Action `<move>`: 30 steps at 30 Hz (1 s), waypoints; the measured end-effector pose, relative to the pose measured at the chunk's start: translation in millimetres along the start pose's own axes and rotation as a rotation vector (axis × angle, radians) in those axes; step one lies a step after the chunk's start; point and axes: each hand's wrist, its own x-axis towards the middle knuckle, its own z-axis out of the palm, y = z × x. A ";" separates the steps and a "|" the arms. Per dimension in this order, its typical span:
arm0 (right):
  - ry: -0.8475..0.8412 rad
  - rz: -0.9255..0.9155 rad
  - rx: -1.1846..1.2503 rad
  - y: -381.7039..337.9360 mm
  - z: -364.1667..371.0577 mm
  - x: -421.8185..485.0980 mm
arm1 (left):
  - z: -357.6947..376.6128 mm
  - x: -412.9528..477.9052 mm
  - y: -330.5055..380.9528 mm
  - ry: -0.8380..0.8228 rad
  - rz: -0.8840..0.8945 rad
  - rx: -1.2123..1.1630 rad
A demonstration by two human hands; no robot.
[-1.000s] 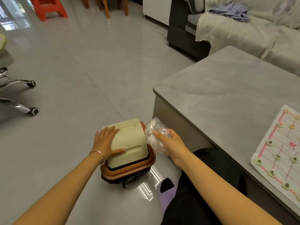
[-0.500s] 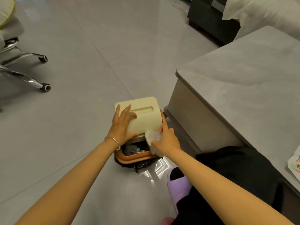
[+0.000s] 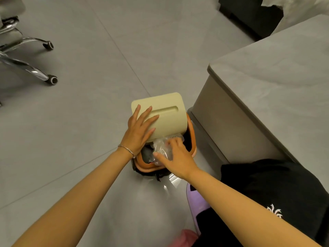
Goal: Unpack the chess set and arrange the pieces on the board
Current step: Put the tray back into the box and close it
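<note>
On floor, far L: chair (image 3: 33, 72), chrome legs w/ black castors, well apart from bin.
Floor (image 3: 89, 122): grey tile, glossy.
L hand (image 3: 139, 132): flat on lid, fingers straight & spread, gripping nothing; thin bracelet (image 3: 127, 150) at wrist.
Lid (image 3: 167, 118): cream, long recessed grip across top; sits tilted, leaving bin mouth open on near side.
Bin (image 3: 146, 168): orange rim, black liner (image 3: 156, 175) showing under rim; dark contents inside, can't tell what. Stands just beside table base.
Bag (image 3: 161, 148): clear plastic, crumpled; at bin mouth, just under lid's near edge. Contents can't be made out.
R hand (image 3: 178, 157): over bin mouth, fingers & thumb curled round bag, clamped on it.
Slipper (image 3: 196, 198): purple, on floor near bin, partly under R forearm.
Table (image 3: 276, 77): grey slab top, grey side panel, R of bin.
Clothing (image 3: 267, 184): black w/ small white print, lower R, against table side.
</note>
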 end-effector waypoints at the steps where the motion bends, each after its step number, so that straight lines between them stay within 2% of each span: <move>1: -0.025 -0.041 -0.124 2.9 -0.2 3.5 | -0.2 -0.3 0.3 0.005 0.003 -0.001; 4: -0.144 -0.040 -0.425 12.9 -1.9 8.4 | -1.2 -0.5 1.2 0.012 0.004 -0.004; 6: -0.147 -0.021 -0.501 16.4 -2.0 7.1 | -0.9 -0.7 2.5 0.014 -0.004 -0.008; 8: 0.038 -0.073 -0.444 11.7 -2.7 3.3 | 0.0 -0.3 2.3 0.013 -0.012 -0.011; 10: 0.207 -0.218 -0.312 4.0 -5.0 0.2 | 0.7 0.1 1.8 0.013 -0.010 -0.010; 12: 0.099 -0.367 -0.277 0.4 -4.0 -2.5 | 0.6 0.5 1.0 0.018 -0.013 -0.007; 14: -0.105 -0.398 -0.396 5.4 2.4 -2.8 | 2.3 0.5 2.2 0.024 -0.013 -0.008; 19: -0.415 -0.119 -0.546 20.6 3.7 20.6 | 5.0 1.5 0.7 0.038 -0.020 -0.003; 21: -0.436 -0.114 -0.550 27.0 -3.3 24.6 | 5.8 1.2 -0.8 0.034 -0.017 0.006; 25: -0.327 -0.183 -0.556 32.8 -11.6 18.5 | 7.6 1.0 -6.2 0.009 -0.016 0.034; 30: -0.403 -0.131 -0.535 31.6 -16.3 15.1 | 7.0 0.2 -4.2 -0.018 -0.058 0.049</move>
